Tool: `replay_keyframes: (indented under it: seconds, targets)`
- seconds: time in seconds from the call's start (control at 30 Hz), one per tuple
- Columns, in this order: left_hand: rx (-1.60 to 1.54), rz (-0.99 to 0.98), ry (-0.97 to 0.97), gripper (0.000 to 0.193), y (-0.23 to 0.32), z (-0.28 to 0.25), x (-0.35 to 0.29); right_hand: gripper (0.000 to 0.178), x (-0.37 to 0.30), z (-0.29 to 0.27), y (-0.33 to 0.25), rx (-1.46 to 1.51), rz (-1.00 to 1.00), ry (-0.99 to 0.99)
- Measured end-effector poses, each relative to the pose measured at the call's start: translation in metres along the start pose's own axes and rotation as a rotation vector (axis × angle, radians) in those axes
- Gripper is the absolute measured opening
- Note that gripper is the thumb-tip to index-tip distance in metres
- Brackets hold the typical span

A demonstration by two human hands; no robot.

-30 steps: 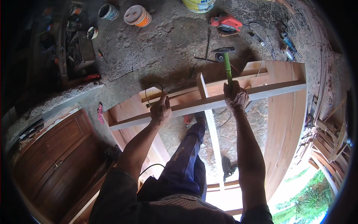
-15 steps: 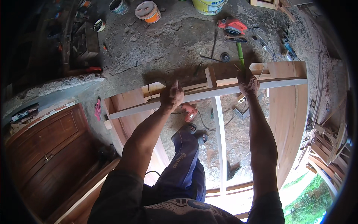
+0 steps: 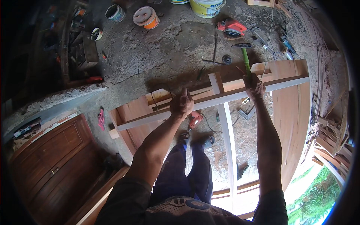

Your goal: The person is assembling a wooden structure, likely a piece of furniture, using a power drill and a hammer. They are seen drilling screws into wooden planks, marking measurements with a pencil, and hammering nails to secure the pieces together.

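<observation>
Head view: pale bar (image 3: 221,98) spans wooden frame (image 3: 290,112) near its far edge, side to side, so looks placed; whether it's fastened, or how much is left, can't tell. Bare light wood, unpainted-looking, crossed by 1 slat (image 3: 229,144). Hands apart: left hand (image 3: 182,103) on bar, finger grip hidden, can't tell; right hand (image 3: 255,87) wrapped round green-handled hammer (image 3: 246,60).

The left hand (image 3: 182,104) is shifting rightward along the pale wooden rail (image 3: 150,118), closer to the crossing slat (image 3: 227,129). The right hand (image 3: 254,88) is also moving rightward, bringing the head of the green-handled hammer (image 3: 246,62) clear of the round disc (image 3: 227,59) it was overlapping. The legs (image 3: 198,168) are coming side by side, and the red drill (image 3: 195,120) and L-shaped metal square (image 3: 247,113) are showing more fully.
</observation>
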State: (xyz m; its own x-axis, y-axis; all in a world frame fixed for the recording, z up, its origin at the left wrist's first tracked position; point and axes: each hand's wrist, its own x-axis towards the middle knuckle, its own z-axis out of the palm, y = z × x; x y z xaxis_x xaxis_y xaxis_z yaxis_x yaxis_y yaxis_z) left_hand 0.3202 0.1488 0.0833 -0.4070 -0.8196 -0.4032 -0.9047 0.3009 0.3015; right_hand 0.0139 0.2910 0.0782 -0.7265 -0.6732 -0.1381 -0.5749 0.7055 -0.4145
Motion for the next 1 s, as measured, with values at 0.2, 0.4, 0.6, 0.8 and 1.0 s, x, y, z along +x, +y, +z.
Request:
replay_keyframes:
  seconds: [0.2, 0.4, 0.6, 0.8, 1.0]
  targets:
    - [-0.048, 0.000, 0.010, 0.023, 0.011, -0.006, 0.000, 0.038, -0.003, 0.000, 0.006, -0.017, 0.026, -0.026]
    - [0.108, 0.037, 0.041, 0.023, -0.006, 0.006, 0.001, 0.028, -0.001, 0.003, -0.003, -0.001, 0.007, -0.041]
    - [-0.206, 0.166, 0.267, 0.022, 0.070, 0.036, 0.014, 0.026, -0.001, 0.006, 0.004, 0.084, -0.007, -0.014]
    - [-0.180, -0.247, 0.166, 0.025, 0.133, 0.055, 0.022, 0.027, -0.002, 0.000, 0.001, 0.126, -0.034, -0.007]
    - [-0.107, -0.192, 0.072, 0.026, 0.146, 0.048, 0.018, 0.023, -0.002, -0.001, 0.006, 0.146, -0.020, -0.061]
